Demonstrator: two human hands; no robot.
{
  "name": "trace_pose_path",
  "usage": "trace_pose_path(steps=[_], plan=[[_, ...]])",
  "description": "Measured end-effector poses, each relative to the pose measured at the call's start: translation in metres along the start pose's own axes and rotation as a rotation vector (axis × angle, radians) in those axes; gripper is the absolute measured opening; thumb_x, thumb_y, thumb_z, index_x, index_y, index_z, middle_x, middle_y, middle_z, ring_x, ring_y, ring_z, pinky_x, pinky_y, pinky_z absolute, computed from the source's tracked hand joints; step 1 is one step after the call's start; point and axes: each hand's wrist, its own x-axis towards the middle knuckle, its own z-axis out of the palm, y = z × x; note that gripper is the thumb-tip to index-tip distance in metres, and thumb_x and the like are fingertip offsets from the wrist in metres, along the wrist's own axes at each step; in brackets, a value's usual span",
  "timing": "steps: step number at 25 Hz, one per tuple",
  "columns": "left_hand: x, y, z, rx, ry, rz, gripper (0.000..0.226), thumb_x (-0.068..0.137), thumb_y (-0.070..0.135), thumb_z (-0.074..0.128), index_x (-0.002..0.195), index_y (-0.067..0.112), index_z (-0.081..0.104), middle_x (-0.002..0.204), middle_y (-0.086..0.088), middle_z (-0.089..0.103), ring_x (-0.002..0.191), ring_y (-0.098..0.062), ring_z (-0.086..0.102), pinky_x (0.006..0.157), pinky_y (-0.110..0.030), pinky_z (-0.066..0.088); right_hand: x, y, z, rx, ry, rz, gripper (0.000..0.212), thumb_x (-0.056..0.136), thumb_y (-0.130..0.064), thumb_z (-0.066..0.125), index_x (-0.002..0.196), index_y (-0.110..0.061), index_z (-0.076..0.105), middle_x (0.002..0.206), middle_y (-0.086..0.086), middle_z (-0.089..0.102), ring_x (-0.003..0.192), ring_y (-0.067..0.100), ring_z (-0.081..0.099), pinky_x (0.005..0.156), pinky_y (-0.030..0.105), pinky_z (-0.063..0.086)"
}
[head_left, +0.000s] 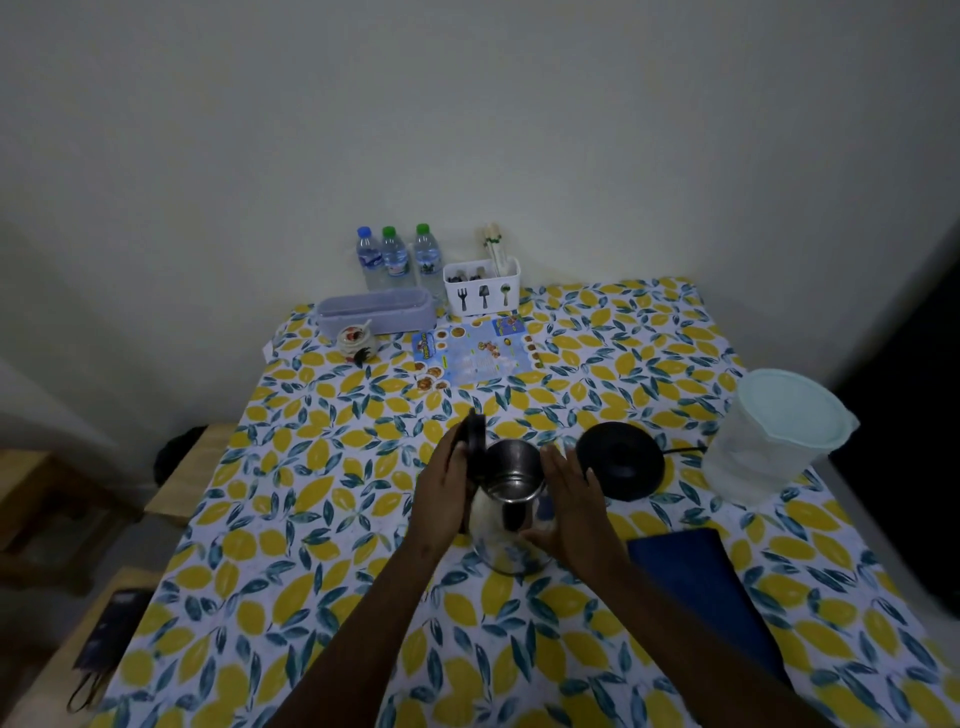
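Head view. A steel kettle (508, 501) stands upright on the lemon-print surface (311, 519), just below centre, with its black lid (474, 440) tipped open at its 11 o'clock. The left hand (445, 491) grips the kettle at its 9 o'clock side, fingers (456, 446) curled up by the lid hinge. The right hand (571, 506) lies flat against its 3 o'clock side, fingers straight and close together. The black kettle base (621, 460) sits at the kettle's 2 o'clock, a lidded plastic tub (774, 436) beyond it. A menu leaflet (475, 353) and cutlery holder (482, 291) lie at 12 o'clock.
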Motion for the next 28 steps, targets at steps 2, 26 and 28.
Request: trace_pose_path(steps=[2,26,28], plan=[[-0.007,-0.003,-0.01,-0.152,0.002,-0.067,0.044,0.103,0.032,0.033,0.143,0.015,0.04,0.15,-0.007,0.042,0.134,-0.017,0.043,0.111,-0.034,0.037,-0.007,-0.008,0.002,0.005,0.044,-0.061,0.097,0.079,-0.05,0.068,0.152,-0.023,0.009,0.159,0.002,0.002,0.148,0.026,0.001,0.116,0.049,0.011],[-0.002,0.006,0.117,0.703,-0.396,0.647,0.053,0.1,0.038,0.042,0.148,0.018,0.031,0.158,-0.001,0.027,0.147,-0.011,0.004,0.122,-0.04,0.016,-0.09,0.085,-0.07,0.159,0.412,0.321,0.068,0.089,-0.03,0.065,0.147,-0.015,0.032,0.155,-0.002,0.024,0.145,0.015,0.013,0.116,0.048,0.026],[0.002,0.013,0.157,0.686,-0.451,0.666,0.053,0.1,0.037,0.044,0.147,0.017,0.032,0.158,-0.002,0.028,0.147,-0.013,0.005,0.121,-0.04,0.017,-0.103,0.116,-0.087,0.175,0.485,0.357,0.062,0.09,-0.024,0.063,0.145,-0.013,0.036,0.153,0.001,0.031,0.144,0.015,0.017,0.115,0.047,0.028]])
